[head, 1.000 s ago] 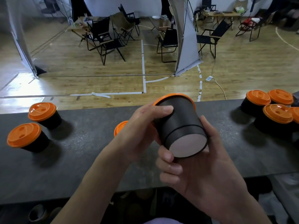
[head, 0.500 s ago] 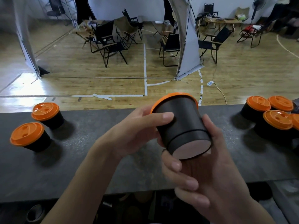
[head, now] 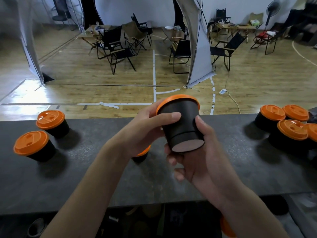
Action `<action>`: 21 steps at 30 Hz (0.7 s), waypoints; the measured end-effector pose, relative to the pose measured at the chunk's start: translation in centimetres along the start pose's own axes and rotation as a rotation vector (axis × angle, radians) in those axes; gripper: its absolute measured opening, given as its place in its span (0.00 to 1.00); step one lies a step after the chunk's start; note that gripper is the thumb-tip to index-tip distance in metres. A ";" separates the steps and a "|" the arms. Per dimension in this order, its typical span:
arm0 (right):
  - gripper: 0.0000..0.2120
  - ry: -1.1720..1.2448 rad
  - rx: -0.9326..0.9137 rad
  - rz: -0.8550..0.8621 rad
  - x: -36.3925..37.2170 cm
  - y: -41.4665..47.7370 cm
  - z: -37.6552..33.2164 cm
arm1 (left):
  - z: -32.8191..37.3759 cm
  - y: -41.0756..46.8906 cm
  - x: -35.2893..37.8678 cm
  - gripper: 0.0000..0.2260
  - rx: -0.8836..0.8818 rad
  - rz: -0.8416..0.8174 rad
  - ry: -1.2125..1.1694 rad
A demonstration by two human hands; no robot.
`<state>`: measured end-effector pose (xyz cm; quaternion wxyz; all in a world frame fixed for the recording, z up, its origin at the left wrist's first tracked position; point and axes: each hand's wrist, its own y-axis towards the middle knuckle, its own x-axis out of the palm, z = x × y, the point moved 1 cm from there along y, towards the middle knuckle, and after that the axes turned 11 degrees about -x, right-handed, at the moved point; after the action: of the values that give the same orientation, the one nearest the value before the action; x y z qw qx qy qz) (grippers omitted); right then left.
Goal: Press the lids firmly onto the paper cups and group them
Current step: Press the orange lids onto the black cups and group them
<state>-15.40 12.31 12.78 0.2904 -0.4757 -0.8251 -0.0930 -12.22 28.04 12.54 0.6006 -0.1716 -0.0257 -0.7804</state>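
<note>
A black paper cup (head: pixel 181 126) with an orange lid (head: pixel 176 97) is held in the air over the dark counter (head: pixel 103 177), tilted so its pale base faces me. My left hand (head: pixel 145 127) grips its upper wall and lid rim, thumb across the side. My right hand (head: pixel 200 162) holds it from the right, thumb on the wall, fingers curled under the base. Another lidded cup (head: pixel 141 154) stands on the counter, mostly hidden behind my left hand. Two lidded cups (head: pixel 42 134) stand at the left and several more (head: pixel 288 122) are grouped at the right.
The counter's far edge runs just behind the cups, with a wooden floor, folding chairs (head: pixel 118 48) and a white panel (head: pixel 199 48) beyond. An orange lid (head: pixel 226 227) shows below the counter's near edge by my right forearm.
The held cup has risen a little and its base has tipped more downward. My right fingers have slid lower under the base. The cup behind my left hand shows again.
</note>
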 end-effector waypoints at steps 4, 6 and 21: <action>0.33 -0.025 0.027 0.025 -0.1 1.1 0.0 | -0.2 0.5 -0.2 0.20 -0.012 0.086 -0.027; 0.33 -0.027 0.013 0.062 -0.1 1.1 0.0 | 0.0 0.6 -0.3 0.25 0.005 0.081 0.022; 0.31 -0.187 -0.081 0.098 0.2 0.2 -0.1 | 1.1 0.0 -0.4 0.16 0.110 0.177 0.218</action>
<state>-15.26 12.54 12.95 0.1970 -0.5335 -0.8198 -0.0673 -11.93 28.63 13.43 0.6750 -0.0542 0.0120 -0.7357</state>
